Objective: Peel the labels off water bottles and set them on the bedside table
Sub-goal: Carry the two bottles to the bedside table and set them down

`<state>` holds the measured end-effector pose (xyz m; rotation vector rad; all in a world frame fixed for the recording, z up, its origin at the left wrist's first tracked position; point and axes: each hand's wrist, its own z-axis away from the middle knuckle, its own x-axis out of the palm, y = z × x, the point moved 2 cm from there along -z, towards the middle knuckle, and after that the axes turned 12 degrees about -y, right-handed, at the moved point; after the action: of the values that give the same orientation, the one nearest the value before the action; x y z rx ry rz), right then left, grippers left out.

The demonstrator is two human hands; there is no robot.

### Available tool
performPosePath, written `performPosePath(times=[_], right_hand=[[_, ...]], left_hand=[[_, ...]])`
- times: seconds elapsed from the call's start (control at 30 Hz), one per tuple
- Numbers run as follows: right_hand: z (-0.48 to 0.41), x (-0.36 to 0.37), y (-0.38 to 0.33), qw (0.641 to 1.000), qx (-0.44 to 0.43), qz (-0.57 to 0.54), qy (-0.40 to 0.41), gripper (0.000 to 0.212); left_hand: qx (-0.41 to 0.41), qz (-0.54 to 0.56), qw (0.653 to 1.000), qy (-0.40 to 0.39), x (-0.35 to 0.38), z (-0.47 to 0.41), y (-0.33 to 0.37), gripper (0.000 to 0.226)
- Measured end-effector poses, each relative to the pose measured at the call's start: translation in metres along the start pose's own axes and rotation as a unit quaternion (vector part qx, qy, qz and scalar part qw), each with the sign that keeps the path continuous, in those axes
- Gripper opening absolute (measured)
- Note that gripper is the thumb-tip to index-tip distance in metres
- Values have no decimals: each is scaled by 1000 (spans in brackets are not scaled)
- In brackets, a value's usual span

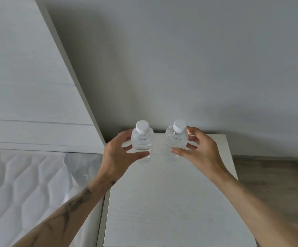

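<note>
Two clear plastic water bottles with white caps stand upright at the back of the white bedside table (171, 202), and neither shows a label. My left hand (119, 155) wraps its thumb and fingers around the left bottle (142, 141). The right bottle (175, 139) is gripped by my right hand (198, 150) with the thumb in front and the fingers behind. Both bottle bases rest on or just above the tabletop near the wall; I cannot tell which.
A white headboard (28, 86) rises at the left, with a quilted white mattress (28, 184) below it beside the table. A plain grey wall (180, 59) stands behind the table. Wood-look floor (269, 179) shows to the right.
</note>
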<state>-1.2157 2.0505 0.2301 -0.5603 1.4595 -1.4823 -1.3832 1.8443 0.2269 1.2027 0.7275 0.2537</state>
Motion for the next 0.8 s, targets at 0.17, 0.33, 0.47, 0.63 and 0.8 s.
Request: performPosePath(times=[0.17, 0.33, 0.47, 0.63, 0.8], right_hand=[[-34, 13, 39, 1000, -6, 0, -25, 66], [-55, 16, 50, 999, -29, -1, -38, 63], [-62, 15, 54, 999, -35, -17, -38, 65], [-64, 13, 61, 997, -43, -32, -55, 67], [-62, 16, 63, 996, -50, -28, -63, 70]], left_hand=[[3, -12, 1000, -9, 15, -32, -39, 74], [13, -14, 1000, 1, 20, -56, -51, 76], [19, -16, 1000, 5, 25, -65, -53, 77], [20, -17, 1000, 13, 28, -66, -54, 77], [23, -23, 999, 14, 26, -61, -54, 75]])
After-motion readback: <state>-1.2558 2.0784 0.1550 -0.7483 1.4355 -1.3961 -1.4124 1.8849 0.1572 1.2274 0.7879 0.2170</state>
